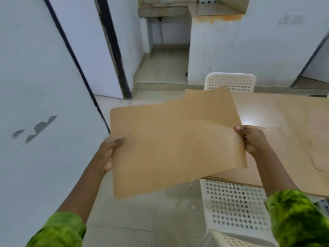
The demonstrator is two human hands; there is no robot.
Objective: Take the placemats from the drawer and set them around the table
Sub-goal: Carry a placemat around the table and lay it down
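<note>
Tan placemats are held flat in the air in front of me, over the floor and the table's near left corner. At least two overlap: one sticks out toward the far right. My left hand grips the left edge, thumb on top. My right hand pinches the right edge. The light wooden table lies to the right, partly hidden by the mats. Faint outlines on its top may be mats lying there; I cannot tell.
A white perforated chair stands at the table's near side and another at its far side. A white wall or door is close on the left. Tiled floor runs ahead toward a recess with a concrete ledge.
</note>
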